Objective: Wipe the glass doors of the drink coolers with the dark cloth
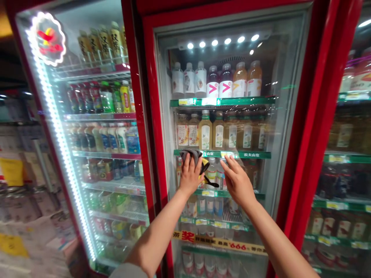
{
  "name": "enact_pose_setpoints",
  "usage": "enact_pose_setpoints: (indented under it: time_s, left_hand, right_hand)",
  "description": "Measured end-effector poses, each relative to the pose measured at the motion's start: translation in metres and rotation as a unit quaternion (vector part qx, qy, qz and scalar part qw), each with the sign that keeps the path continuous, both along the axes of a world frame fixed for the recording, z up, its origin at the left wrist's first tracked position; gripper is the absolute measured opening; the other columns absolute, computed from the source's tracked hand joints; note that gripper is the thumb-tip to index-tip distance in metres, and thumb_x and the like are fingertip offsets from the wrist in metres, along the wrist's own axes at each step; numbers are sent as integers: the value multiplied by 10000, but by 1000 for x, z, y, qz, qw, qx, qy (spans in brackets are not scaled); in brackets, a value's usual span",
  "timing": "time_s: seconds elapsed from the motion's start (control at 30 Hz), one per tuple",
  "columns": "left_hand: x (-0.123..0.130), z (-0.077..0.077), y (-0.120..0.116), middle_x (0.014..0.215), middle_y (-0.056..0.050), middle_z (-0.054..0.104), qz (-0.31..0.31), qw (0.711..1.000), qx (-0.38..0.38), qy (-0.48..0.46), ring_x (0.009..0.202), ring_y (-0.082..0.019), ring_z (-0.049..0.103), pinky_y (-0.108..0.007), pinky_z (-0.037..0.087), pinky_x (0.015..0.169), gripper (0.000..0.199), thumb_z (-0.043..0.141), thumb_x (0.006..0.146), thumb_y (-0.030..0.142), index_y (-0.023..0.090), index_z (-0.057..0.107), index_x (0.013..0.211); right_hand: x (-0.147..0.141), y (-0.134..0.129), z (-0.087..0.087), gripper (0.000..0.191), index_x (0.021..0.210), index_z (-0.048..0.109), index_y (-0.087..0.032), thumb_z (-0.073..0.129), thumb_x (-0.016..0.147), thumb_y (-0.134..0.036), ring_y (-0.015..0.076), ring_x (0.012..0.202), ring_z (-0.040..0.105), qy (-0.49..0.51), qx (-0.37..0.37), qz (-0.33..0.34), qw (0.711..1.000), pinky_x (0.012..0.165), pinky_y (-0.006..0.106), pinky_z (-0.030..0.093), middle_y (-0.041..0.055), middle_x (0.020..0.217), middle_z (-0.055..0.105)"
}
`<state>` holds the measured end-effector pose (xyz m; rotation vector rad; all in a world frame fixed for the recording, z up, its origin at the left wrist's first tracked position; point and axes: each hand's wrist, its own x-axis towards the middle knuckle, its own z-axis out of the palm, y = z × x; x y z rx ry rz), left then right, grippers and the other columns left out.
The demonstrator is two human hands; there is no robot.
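Head cam: worn at head ht., faces fwd. & tilted down, close to middle fridge; left fridge & right fridge part. in view.

- On the green shelf strip by my right hand, I can read 农夫山泉.
- Lower down, a yellow strip says 奖, 最高 and a red 666.
- Two purple bottles each show me a big pink V.
- Gold bottles on my left say 汉.
- The round sign has red writing, too blurry for me.
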<state>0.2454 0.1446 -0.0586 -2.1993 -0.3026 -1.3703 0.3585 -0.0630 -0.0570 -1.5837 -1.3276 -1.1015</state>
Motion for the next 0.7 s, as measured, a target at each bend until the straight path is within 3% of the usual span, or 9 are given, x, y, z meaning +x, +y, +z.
enact_pose_setpoints:
  time_s: [0.13, 0.2, 0.3, 0.4, 0.5, 0.6, 0.7]
  left_hand:
    - [-6, 35, 9, 1629, -192, 386, 31, 999, -23, -30, 1569, -354, 197, -597, 213, 1264, 802, 714, 875, 373, 205, 370, 1580]
    - [-17, 41, 19, 1632, -212, 368, 56, 994, -53, -72, 1572, -360, 178, -604, 209, 1264, 805, 713, 878, 366, 178, 368, 1580]
    - [-35, 17, 29, 1616, -259, 366, 100, 985, -92, -109, 1564, -386, 168, -626, 240, 1246, 793, 691, 899, 356, 131, 354, 1581]
    - [-44, -9, 32, 1608, -241, 393, 87, 993, -70, -31, 1557, -378, 176, -626, 248, 1243, 762, 673, 917, 366, 157, 362, 1580]
    - [-48, 0, 36, 1627, -233, 361, 72, 996, -45, 13, 1563, -344, 166, -583, 245, 1259, 780, 661, 928, 369, 154, 322, 1596]
    - [-56, 16, 45, 1642, -268, 297, 109, 988, -87, -63, 1566, -365, 113, -585, 242, 1258, 814, 646, 940, 362, 106, 264, 1611]
    - [-68, -1, 53, 1642, -279, 286, 131, 980, -118, -89, 1563, -387, 114, -571, 301, 1236, 850, 659, 935, 368, 104, 231, 1620]
  right_hand:
    - [-12, 12, 5, 516, 1455, 562, -236, 432, 977, -89, 303, 1498, 406, -10, 8, 13, 1000, 1143, 558, 478, 152, 1543, 523]
    - [-17, 17, 4, 526, 1474, 541, -261, 444, 982, -100, 298, 1494, 412, -10, 20, 20, 1000, 1144, 558, 477, 142, 1544, 523]
    - [-25, 25, -3, 531, 1484, 527, -286, 450, 989, -111, 297, 1490, 419, -5, 24, 29, 999, 1125, 559, 496, 133, 1538, 533]
    - [-34, 36, -5, 518, 1475, 538, -267, 447, 988, -113, 304, 1489, 420, -7, 10, 39, 999, 1113, 561, 507, 147, 1529, 539]
    - [-40, 48, 0, 518, 1480, 533, -271, 445, 992, -124, 303, 1494, 411, -12, -2, 45, 999, 1118, 558, 501, 145, 1537, 531]
    - [-45, 58, 2, 526, 1492, 518, -289, 439, 996, -133, 298, 1491, 417, -11, -2, 46, 999, 1124, 558, 494, 135, 1540, 529]
    - [-52, 66, -4, 531, 1491, 519, -283, 427, 992, -127, 293, 1491, 419, -12, -9, 47, 999, 1119, 549, 498, 131, 1538, 530]
